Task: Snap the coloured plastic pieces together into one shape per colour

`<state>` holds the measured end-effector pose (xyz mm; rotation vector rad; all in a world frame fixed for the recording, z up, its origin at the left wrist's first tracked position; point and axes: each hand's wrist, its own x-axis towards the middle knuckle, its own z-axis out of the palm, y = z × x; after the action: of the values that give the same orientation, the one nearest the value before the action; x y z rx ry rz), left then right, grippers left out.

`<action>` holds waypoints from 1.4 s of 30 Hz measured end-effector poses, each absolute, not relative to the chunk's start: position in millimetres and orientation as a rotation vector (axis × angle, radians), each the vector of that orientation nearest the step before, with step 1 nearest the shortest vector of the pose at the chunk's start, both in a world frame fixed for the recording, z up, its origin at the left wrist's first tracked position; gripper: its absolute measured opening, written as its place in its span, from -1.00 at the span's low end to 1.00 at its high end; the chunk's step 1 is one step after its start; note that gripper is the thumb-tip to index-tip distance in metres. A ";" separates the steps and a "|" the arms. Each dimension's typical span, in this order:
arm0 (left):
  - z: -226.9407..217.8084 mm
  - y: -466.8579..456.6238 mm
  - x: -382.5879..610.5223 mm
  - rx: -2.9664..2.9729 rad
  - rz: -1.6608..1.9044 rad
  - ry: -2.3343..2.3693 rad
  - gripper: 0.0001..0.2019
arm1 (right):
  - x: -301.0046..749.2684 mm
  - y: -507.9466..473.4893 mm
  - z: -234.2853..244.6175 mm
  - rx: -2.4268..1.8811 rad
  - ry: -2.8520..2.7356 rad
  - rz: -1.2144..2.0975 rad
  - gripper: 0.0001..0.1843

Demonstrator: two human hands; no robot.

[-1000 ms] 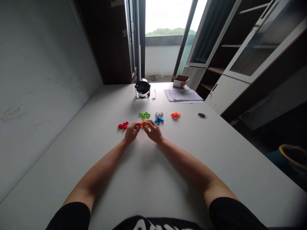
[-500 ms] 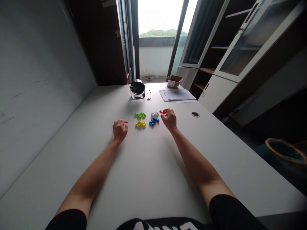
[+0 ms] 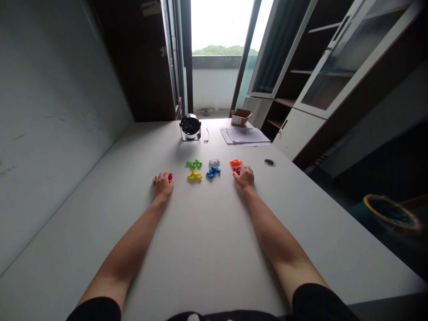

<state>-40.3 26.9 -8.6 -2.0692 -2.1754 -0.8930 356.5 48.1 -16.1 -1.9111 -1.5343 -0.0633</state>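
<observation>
On the white table (image 3: 200, 232), small plastic pieces lie in piles sorted by colour: green (image 3: 194, 164), white (image 3: 214, 162), yellow (image 3: 195, 175), blue (image 3: 213, 172) and orange (image 3: 236, 162). To the left of these rests my left hand (image 3: 163, 185), fingers closed round a red plastic piece (image 3: 170, 177) that pokes out at the fingertips. My right hand (image 3: 245, 179) is down just nearer than the orange pile, its fingers closed on red plastic (image 3: 237, 170). The exact shape of the red pieces is partly hidden by the fingers.
A round black device on a stand (image 3: 190, 127) is at the back, with a thin looped cord (image 3: 206, 135) beside it. Papers (image 3: 245, 135) and an open cardboard box (image 3: 241, 118) lie back right. A round cable hole (image 3: 269, 162) is right of my right hand.
My right hand has come nearer and slightly right, bringing the red piece down in front of the orange pile, which is now uncovered. My left hand has shifted slightly left, showing more of its red piece.
</observation>
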 end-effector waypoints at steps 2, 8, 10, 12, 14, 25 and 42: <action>-8.3 26.2 -40.4 -2.079 -0.909 -2.148 -0.74 | 355.1 47.6 -13.2 -1.825 -1.518 -0.101 -0.76; -2.8 23.1 -36.9 -2.098 -1.019 -2.070 -0.76 | 333.3 38.9 2.8 -1.522 -1.662 -0.254 -0.79; 1.8 20.7 -33.8 -2.142 -1.070 -2.035 -0.77 | 322.5 33.8 9.5 -1.432 -1.721 -0.274 -0.81; 7.6 17.0 -29.9 -2.200 -1.118 -1.990 -0.79 | 310.4 28.3 16.0 -1.371 -1.764 -0.262 -0.82; 13.8 12.3 -25.1 -2.231 -1.168 -1.934 -0.81 | 296.1 22.6 21.7 -1.323 -1.797 -0.210 -0.83; 22.1 -8.1 10.3 -2.481 -1.593 -1.615 -0.74 | 229.6 -4.7 10.9 -0.950 -2.158 -0.034 -0.71; 30.4 -26.2 27.5 -2.730 -1.577 -1.345 -0.89 | 233.2 -9.3 18.5 -0.882 -2.166 0.001 -0.76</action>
<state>27.5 -26.2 30.4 -2.7300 -1.3446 -1.5769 233.2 -9.3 18.5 -0.8819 -2.1656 0.0013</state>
